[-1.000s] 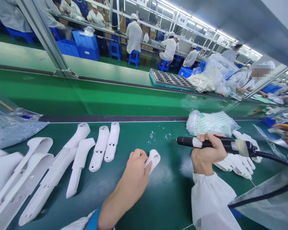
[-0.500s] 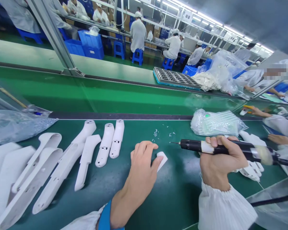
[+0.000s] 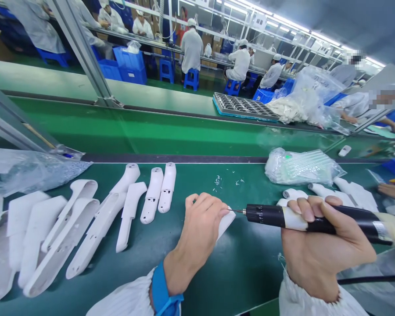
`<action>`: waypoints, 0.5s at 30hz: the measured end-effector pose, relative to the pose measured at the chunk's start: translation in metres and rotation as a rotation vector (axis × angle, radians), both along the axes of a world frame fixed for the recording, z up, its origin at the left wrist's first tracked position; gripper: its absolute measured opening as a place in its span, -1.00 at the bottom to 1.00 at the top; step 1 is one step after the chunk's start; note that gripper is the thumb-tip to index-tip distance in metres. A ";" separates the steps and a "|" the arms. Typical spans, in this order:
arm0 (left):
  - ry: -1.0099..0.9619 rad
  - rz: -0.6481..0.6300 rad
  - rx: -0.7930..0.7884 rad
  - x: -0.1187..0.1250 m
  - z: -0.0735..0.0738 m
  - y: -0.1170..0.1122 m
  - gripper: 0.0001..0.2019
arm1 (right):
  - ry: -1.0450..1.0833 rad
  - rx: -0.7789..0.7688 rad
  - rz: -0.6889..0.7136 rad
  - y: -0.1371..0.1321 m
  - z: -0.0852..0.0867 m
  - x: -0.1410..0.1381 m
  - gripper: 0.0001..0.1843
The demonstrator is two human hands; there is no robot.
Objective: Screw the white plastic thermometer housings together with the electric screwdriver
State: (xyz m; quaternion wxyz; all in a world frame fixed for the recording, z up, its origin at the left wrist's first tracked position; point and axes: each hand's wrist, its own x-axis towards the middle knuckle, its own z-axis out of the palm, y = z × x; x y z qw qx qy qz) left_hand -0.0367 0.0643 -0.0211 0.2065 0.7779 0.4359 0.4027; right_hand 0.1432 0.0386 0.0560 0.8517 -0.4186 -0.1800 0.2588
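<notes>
My right hand [image 3: 319,237] is wrapped round a black electric screwdriver [image 3: 266,215] with pale tape on its body, held level and pointing left. Its thin bit reaches the fingertips of my left hand [image 3: 202,232]. Those left fingers are curled and pressed together at the bit's tip; anything small between them is hidden. Partly behind the left hand, a small white plastic piece [image 3: 226,224] lies on the green work surface. Just beyond the left hand, tiny screws [image 3: 217,181] are scattered in loose groups.
White handle-shaped housings [image 3: 95,237] lie in a row on the left, beside a clear plastic bag [image 3: 36,171]. A bag of pale strips [image 3: 303,166] and more white parts [image 3: 352,193] are at the right. A raised green ledge [image 3: 184,136] runs behind; co-workers sit beyond.
The screwdriver has come left relative to the surface, so its bit now meets my left fingertips. My left fingers have closed from a spread pose. The view has shifted slightly.
</notes>
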 end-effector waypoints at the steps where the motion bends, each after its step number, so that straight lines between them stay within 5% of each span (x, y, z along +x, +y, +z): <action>1: 0.011 0.003 0.022 0.000 0.000 0.000 -0.73 | 0.002 -0.004 -0.003 -0.001 0.001 0.000 -0.74; 15: 0.068 0.011 0.175 0.000 0.002 -0.002 -0.79 | 0.004 -0.023 0.022 -0.006 0.001 -0.003 -0.69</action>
